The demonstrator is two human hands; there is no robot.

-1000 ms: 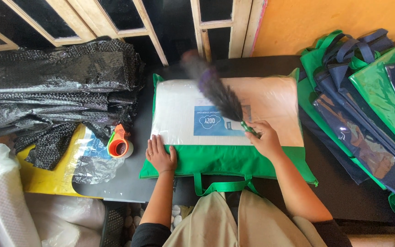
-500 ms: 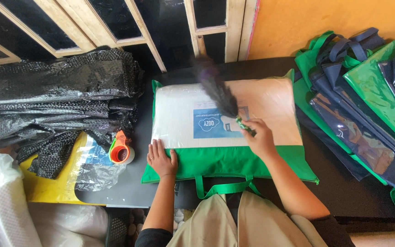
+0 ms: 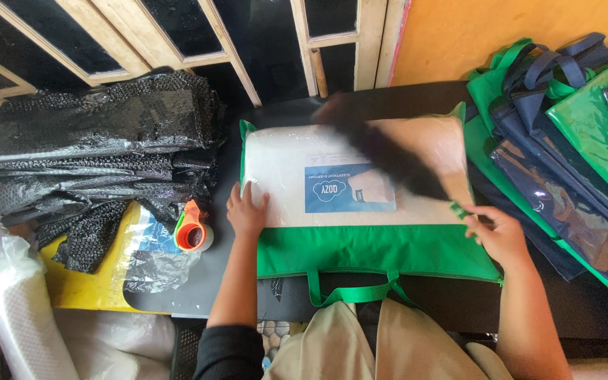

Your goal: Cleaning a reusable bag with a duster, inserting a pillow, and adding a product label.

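Note:
A green zip bag with a clear front (image 3: 360, 250) lies flat on the dark table (image 3: 198, 288), a white pillow with a blue label inside it. My left hand (image 3: 246, 210) presses flat on the bag's left edge. My right hand (image 3: 499, 233) grips the green handle of a dark feather duster (image 3: 388, 151). The duster lies blurred across the bag's upper right, pointing up and to the left.
A heap of black bubble wrap (image 3: 93, 141) fills the left side. An orange tape dispenser (image 3: 193, 229) sits beside a yellow sheet (image 3: 79, 281). Stacked green and navy bags (image 3: 564, 155) lie at the right. Wooden window frames stand behind.
The duster has swept from the bag's upper middle toward the right, and my right hand has moved right with it. My left hand has stayed on the bag.

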